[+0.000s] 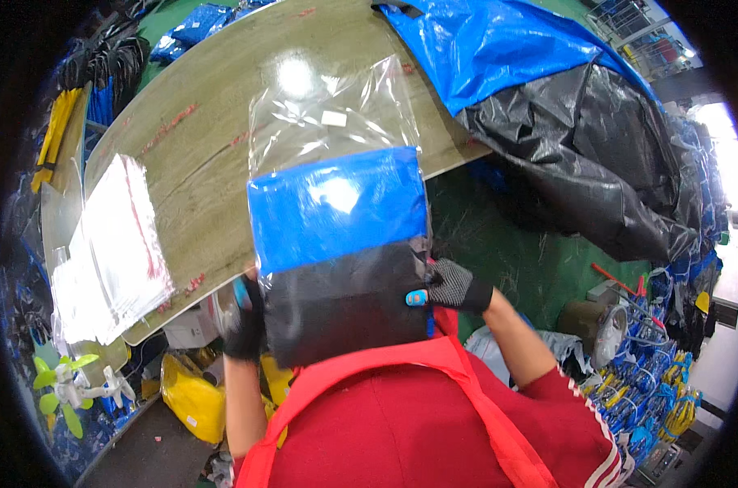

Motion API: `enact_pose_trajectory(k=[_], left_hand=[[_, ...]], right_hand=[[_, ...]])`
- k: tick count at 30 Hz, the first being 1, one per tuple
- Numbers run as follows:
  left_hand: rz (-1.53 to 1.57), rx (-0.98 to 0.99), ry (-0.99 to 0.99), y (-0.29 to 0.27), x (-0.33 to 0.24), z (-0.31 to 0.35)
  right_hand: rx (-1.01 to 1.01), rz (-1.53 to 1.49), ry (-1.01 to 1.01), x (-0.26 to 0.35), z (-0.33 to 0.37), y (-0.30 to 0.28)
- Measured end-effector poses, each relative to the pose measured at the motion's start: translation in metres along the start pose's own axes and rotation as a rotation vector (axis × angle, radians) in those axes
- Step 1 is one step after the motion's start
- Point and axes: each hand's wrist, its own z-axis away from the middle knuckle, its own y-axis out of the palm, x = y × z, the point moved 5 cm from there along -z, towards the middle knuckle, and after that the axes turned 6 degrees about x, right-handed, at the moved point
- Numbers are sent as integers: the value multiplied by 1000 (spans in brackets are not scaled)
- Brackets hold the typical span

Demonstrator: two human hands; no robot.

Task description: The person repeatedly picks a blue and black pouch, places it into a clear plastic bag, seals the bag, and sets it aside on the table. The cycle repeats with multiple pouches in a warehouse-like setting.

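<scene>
A folded blue-and-black tarp-like bundle [336,211] is upright against my front, at the edge of the table. Its blue upper part sits inside a clear plastic bag [332,106], whose unfilled end stretches over the tabletop. On the right edge of the bundle, my right hand [454,286], in a dark dotted glove with a blue thumb tip, is closed with the thumb pressed on the black side. My left hand [243,317], also gloved, is beside the bundle's left edge; motion blurs it and its fingers are mostly hidden.
The curved brown table [198,154] bears a stack of clear plastic bags [121,252] at left. A big blue-and-black sheet [564,106] drapes off its far right. A small green fan [68,386] and yellow bundles [192,397] are low left; blue coils [637,382] lie right.
</scene>
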Motion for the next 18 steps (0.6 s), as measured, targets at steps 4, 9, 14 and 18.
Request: enact_pose_trajectory(k=[4,9,14,18], left_hand=[[-385,-157,79,-8,-25,-33],[-155,-94,-281,7,35,38],[-60,-175,-193,-17,75,68],[69,59,91,33,69,-17]], right_hand=[[-330,-435,-349,19,-17,-30],[-152,-389,-55,-10,6,41],[-313,-564,-144,-3,29,51],[-569,-549,-782,81,5,-13]])
